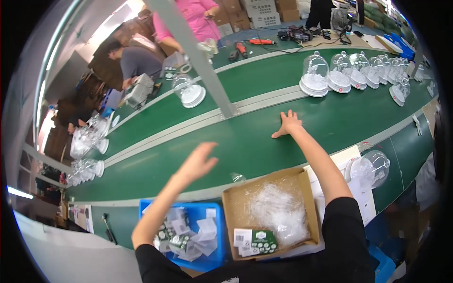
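My right hand (288,125) rests on the green conveyor belt (255,127) with its fingers spread and nothing in them. My left hand (200,162), slightly blurred, is held above the near side of the belt, fingers stretched out and without anything in its grasp. Below it, my left forearm crosses a blue bin (220,236) of small white and green printed cards. Beside the bin sits an open cardboard box (230,207) with a heap of clear plastic wrap (278,207) and a few cards at its front. A small clear piece (238,177) lies by the box's far edge.
Clear domes on white bases (314,78) line the far right; more stand at the far left. One dome (375,169) lies on its side right of the box. A metal post (198,56) rises from the divider rail. Co-workers, one in pink (200,23), are across the belt.
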A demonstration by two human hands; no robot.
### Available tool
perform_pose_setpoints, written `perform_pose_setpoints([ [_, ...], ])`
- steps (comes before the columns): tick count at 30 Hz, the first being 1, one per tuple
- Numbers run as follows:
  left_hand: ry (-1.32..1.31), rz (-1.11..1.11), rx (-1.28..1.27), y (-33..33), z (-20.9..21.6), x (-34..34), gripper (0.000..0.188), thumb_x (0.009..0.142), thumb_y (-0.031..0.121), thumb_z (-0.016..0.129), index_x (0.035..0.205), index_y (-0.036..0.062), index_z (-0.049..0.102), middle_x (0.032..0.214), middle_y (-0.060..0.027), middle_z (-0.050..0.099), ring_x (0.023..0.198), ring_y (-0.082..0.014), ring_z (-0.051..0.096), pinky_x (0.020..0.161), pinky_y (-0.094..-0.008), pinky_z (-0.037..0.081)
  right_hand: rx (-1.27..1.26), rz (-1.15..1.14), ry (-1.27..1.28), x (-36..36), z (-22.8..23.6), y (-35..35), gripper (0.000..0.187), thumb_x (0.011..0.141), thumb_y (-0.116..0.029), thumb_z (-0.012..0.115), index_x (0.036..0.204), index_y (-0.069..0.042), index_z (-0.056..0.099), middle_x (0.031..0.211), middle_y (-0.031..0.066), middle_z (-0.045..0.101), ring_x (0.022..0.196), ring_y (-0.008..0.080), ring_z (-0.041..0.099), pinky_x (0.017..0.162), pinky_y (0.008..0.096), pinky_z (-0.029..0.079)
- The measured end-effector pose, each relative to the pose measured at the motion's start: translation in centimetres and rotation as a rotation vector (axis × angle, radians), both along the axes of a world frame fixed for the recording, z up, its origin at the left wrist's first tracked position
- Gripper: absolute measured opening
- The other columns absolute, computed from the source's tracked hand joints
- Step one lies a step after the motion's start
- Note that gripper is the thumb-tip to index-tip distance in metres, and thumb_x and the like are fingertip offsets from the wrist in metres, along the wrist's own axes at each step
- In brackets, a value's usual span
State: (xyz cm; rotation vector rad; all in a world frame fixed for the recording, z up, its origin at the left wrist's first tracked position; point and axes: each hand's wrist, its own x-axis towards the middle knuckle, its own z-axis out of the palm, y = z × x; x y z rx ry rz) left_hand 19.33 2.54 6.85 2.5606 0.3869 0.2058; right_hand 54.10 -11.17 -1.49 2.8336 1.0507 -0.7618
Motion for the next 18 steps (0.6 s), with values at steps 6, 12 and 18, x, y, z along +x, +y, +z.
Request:
perform_pose_setpoints([
  [6, -0.092, -0.169, -0.365, -15.5, -1.2, 0.2, 0.027, 0.084, 0.008, 0.065, 0.108, -0.0019, 0.061, 0.091, -0.0147, 0.067, 0.075, -0.0217, 0.066, 0.069, -0.0316, 0.053, 0.298, 0.097, 0.04, -2.2, -1.3, -2.3, 0.083, 0.059, -0.049, 0.08, 0.124, -0.005, 0.054, 0.131, 0.0204, 0.049, 0.122, 0.0334, 0.049, 0.098, 0.0401, 0.045],
  [12, -0.202, -0.022, -0.211, -18.1, -5.3, -0.8, 0.017, 0.086, 0.012, 0.064, 0.1, 0.0007, 0.063, 0.083, -0.0142, 0.065, 0.069, -0.0232, 0.063, 0.061, -0.0321, 0.05, 0.877, 0.546, -0.037, -12.3, 4.9, -9.3, 0.039, 0.078, -0.026, 0.067, 0.109, -0.002, 0.063, 0.106, 0.0186, 0.065, 0.1, 0.0331, 0.062, 0.087, 0.0412, 0.049],
  [18, -0.282, -0.099, -0.077, -19.1, -5.2, 0.9, 0.016, 0.086, 0.017, 0.061, 0.087, 0.0011, 0.063, 0.081, -0.0201, 0.061, 0.074, -0.0383, 0.06, 0.063, -0.0425, 0.047, 0.585, 0.623, -0.109, -15.6, 2.6, -20.3, 0.034, 0.074, -0.029, 0.071, 0.097, -0.003, 0.065, 0.097, 0.0176, 0.064, 0.093, 0.0355, 0.062, 0.081, 0.0443, 0.05],
])
